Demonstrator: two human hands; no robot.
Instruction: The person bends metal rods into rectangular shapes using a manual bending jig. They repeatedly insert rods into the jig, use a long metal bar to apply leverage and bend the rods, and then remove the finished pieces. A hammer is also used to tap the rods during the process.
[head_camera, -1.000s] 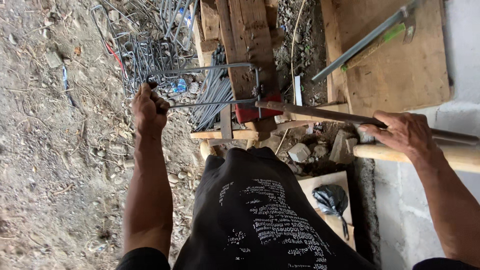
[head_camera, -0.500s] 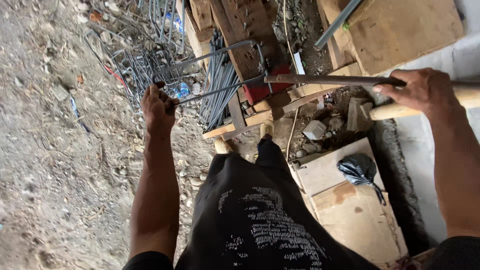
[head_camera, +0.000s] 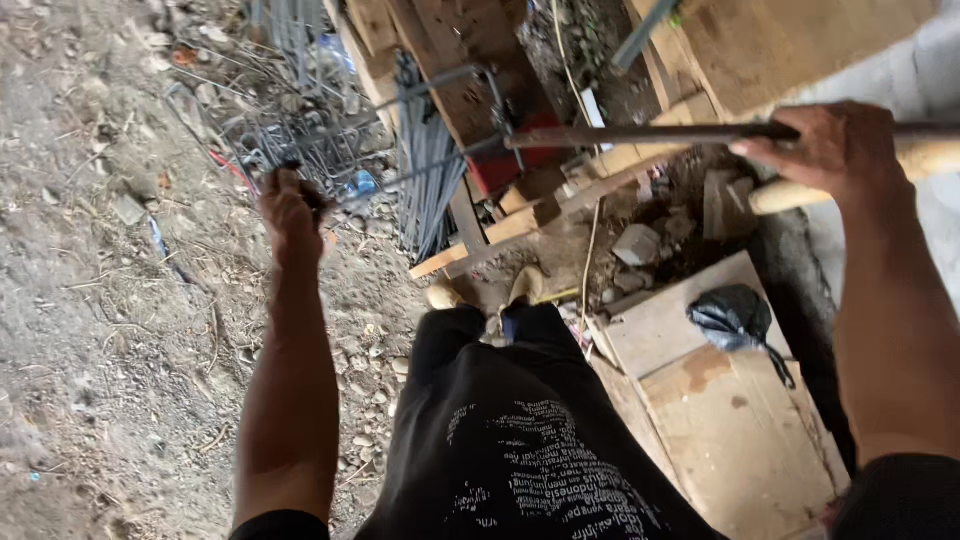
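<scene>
Rebar rod (head_camera: 420, 170), thin and grey, runs from the left hand (head_camera: 290, 208), whose fingers are clenched around its near end, to a bent section against the red block (head_camera: 515, 165). Right hand (head_camera: 835, 150) is wrapped tight over the long bending bar (head_camera: 640, 135). Just beyond the left grip lies a pile of bent stirrups (head_camera: 290, 140)

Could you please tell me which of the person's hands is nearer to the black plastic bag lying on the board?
Right. The right hand grips a bar up above the black plastic bag; the left hand is far across, over dirt.
</scene>
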